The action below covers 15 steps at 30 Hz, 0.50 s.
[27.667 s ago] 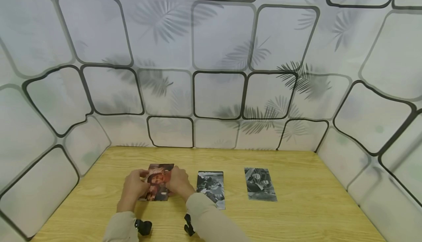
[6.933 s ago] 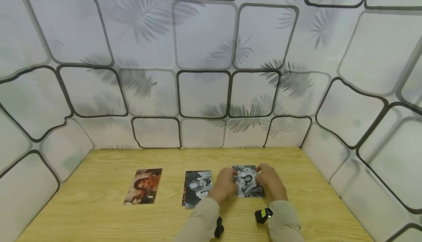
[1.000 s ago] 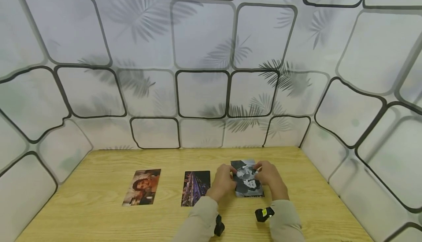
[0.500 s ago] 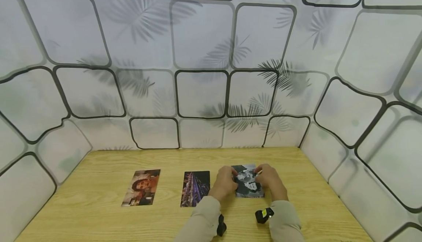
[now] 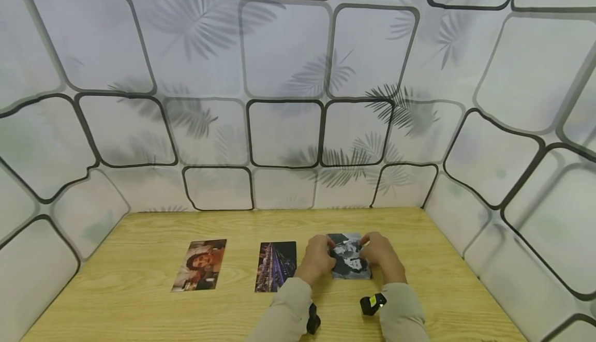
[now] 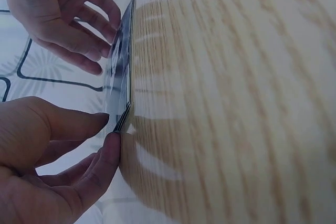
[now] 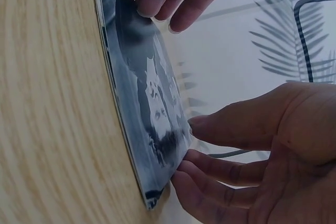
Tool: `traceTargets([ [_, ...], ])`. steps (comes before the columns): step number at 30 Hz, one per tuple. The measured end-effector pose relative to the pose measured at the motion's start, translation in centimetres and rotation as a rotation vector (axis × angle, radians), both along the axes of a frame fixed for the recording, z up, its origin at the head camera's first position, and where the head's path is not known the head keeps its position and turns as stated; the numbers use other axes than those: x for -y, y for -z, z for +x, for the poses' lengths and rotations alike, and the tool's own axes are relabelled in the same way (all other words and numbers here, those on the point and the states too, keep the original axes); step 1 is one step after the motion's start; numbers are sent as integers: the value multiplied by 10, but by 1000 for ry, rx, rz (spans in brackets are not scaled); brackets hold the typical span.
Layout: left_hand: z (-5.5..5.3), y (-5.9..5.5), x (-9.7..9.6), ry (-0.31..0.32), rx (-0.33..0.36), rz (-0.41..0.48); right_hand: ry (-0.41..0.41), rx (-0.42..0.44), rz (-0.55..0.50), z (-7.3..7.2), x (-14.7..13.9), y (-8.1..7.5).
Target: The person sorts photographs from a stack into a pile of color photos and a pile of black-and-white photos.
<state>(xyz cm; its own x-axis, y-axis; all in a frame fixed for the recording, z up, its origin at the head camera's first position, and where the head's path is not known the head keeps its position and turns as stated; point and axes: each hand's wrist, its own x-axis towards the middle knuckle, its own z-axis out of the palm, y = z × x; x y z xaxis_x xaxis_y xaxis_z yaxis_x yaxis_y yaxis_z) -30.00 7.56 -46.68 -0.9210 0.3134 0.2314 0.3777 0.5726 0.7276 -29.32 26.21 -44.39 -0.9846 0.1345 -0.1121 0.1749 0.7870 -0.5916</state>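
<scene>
Both hands are at the right-hand pile of photo prints, whose top is a black-and-white print [image 5: 350,268]. My left hand [image 5: 317,259] pinches its left edge; the left wrist view shows thumb and forefinger at a raised corner of the pile [image 6: 123,118]. At the opposite edge is my right hand [image 5: 383,254], thumb and fingers pinching the print's side in the right wrist view [image 7: 181,161]. More than one layer shows along the pile's near edge, lying low on the table.
On the wood-grain table [image 5: 153,259], a reddish portrait print [image 5: 201,265] lies slanted at the left. A purple night-city print [image 5: 276,267] lies in the middle. Patterned cloth walls [image 5: 288,187] enclose the back and sides.
Earlier the hands held the left print. Later the middle pile's black-and-white print moved onto the right pile, exposing the night-city print. In the last second that print came down flush on the pile.
</scene>
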Motion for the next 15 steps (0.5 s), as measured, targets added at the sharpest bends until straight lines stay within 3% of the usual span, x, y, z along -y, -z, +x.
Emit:
traceTargets([
  [11,2,-3,10,-14,1,2,-24,-38,32,1,5,-11],
  [15,2,-5,23,-5,45,19,-26,-48,-30,3,13,-16],
])
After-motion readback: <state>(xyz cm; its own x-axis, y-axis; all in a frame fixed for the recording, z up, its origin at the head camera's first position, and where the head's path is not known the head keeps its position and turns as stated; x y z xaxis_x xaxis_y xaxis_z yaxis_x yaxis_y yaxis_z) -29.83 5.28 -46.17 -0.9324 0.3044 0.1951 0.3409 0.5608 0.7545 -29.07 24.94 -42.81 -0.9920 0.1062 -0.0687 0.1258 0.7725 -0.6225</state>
